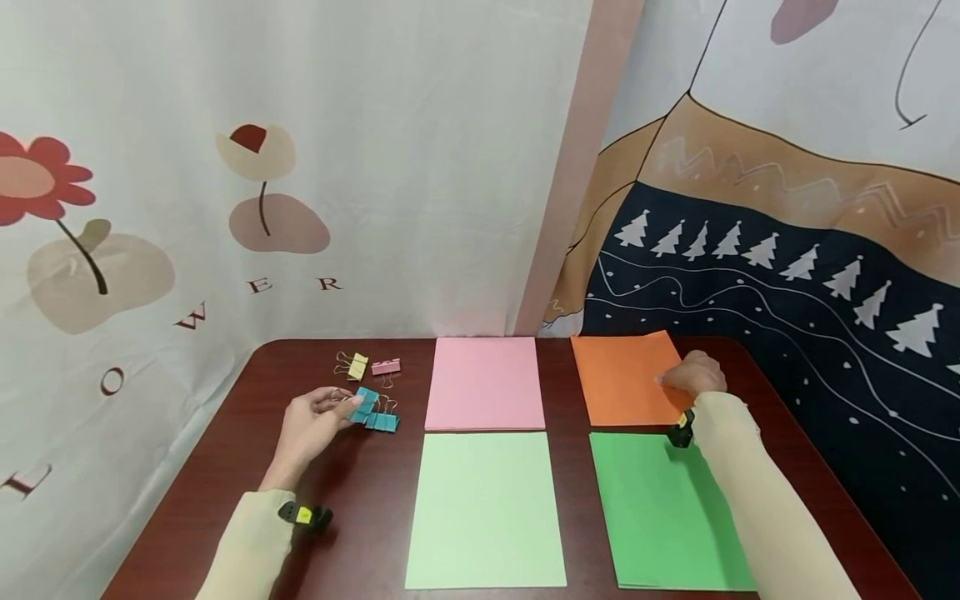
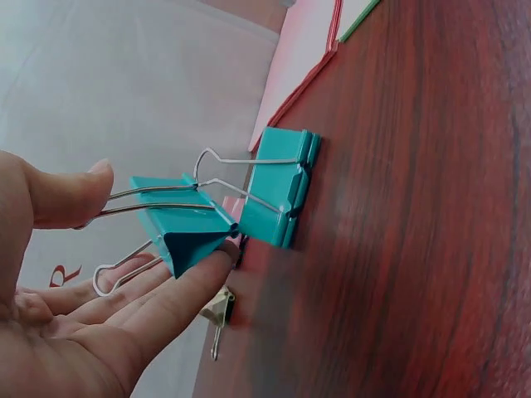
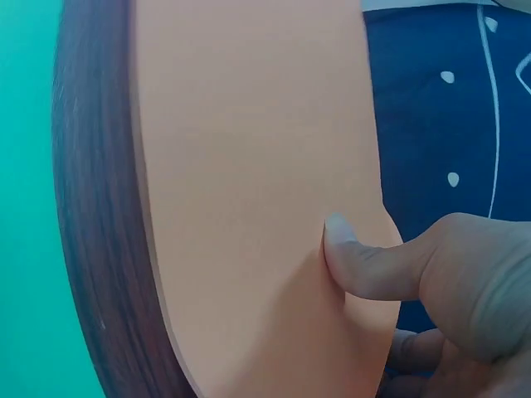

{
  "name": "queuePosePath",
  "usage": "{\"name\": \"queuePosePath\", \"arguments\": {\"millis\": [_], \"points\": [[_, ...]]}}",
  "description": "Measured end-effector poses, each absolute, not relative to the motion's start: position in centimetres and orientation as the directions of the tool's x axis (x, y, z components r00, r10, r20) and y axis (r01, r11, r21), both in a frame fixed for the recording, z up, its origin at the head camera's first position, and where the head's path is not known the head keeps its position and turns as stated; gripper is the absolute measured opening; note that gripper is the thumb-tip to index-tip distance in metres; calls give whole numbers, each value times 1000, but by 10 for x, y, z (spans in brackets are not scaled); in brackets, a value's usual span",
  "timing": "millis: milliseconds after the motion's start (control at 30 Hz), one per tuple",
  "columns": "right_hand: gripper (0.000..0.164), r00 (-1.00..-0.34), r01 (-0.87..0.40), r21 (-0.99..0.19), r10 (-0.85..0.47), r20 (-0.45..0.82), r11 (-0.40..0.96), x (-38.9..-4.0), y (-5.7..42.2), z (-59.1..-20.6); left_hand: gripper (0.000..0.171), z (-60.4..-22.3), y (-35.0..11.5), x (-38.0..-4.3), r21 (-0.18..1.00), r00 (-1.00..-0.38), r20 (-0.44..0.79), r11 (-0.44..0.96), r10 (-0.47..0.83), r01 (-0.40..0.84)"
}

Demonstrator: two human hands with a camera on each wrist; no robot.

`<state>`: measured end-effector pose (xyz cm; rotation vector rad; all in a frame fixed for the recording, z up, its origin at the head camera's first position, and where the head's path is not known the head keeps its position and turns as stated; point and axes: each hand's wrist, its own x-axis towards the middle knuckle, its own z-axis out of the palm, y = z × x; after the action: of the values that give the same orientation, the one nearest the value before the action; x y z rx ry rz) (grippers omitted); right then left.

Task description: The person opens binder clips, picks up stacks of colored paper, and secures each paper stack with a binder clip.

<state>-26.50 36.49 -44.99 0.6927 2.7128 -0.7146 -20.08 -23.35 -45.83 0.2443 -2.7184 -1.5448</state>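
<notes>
left hand (image 1: 311, 425) pinches teal binder clip (image 2: 187, 228) by its wire handles, beside pink stack's left edge | right hand (image 1: 693, 373) grips orange paper stack (image 1: 626, 379) at right edge, thumb on top | glossy wood table (image 1: 360, 500), bare at left

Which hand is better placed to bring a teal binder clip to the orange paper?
The left hand: it already pinches a teal binder clip by its wire handles. The right hand is occupied, its thumb pressing on the orange paper.

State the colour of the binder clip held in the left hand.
Teal; the binder clip, pinched by the left hand, shows best in the left wrist view.
</notes>
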Motion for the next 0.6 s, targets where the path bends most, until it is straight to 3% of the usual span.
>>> {"name": "queuePosePath", "arguments": {"millis": [133, 333, 467, 600], "points": [[68, -869, 482, -445, 348, -350, 755, -260, 367, -449, 53, -457, -232, -199, 863, -988, -55, 491, -143, -119], [27, -894, 444, -517, 318, -317, 732, -257, 371, -449, 51, -455, -229, -198, 879, -986, -62, 460, -153, -127], [27, -913, 408, -560, 308, -268, 721, -256, 375, -452, 52, -456, -226, -198, 894, -987, -71, 429, -147, -129], [40, -924, 378, -609, 318, -210, 697, -254, 376, -456, 54, -456, -222, -198, 905, -989, -69, 409, -130, -116]]}}
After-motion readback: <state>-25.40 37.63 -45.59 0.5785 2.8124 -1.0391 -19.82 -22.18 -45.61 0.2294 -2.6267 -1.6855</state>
